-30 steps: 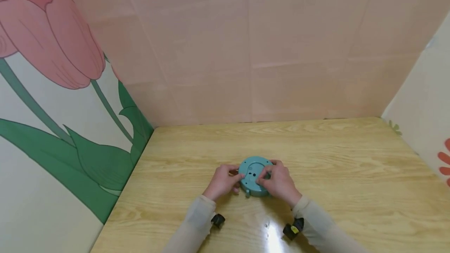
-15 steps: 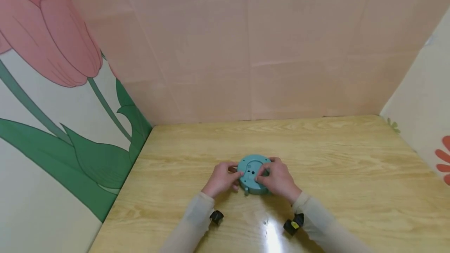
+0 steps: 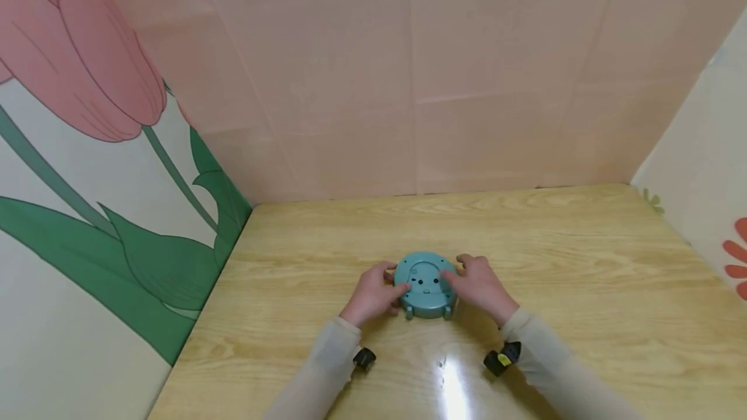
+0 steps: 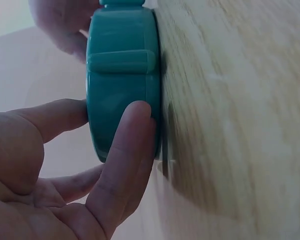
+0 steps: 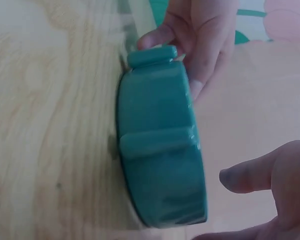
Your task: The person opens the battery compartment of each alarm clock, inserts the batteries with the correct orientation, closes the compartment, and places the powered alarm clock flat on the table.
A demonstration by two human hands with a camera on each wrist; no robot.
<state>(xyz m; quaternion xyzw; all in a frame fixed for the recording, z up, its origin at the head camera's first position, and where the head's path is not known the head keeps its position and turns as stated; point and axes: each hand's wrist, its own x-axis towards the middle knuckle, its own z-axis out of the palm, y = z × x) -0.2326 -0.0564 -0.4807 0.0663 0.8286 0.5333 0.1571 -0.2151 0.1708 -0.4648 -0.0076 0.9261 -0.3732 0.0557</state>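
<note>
A round teal alarm clock (image 3: pixel 427 305) lies face down on the wooden table, its recessed back with small dark holes turned up. Two stubby feet stick out from its near edge. My left hand (image 3: pixel 372 293) grips the left side, thumb over the back and fingers along the rim; the left wrist view shows them against the clock's side wall (image 4: pixel 117 90). On the right, my right hand (image 3: pixel 481 287) has its thumb and fingers spread around the edge. In the right wrist view that thumb (image 5: pixel 247 176) stands apart from the clock's rim (image 5: pixel 162 175).
The wood-grain table (image 3: pixel 583 264) reaches back to a pink covered wall (image 3: pixel 327 83). A tulip-painted panel (image 3: pixel 87 70) stands at the left, and a pale panel with a red flower (image 3: pixel 738 258) at the right. Both wrists carry small black cameras (image 3: pixel 365 359).
My right thumb and fingers, pinched together over the clock's back earlier, have spread and shifted right, uncovering more of the back. My left hand keeps its grip.
</note>
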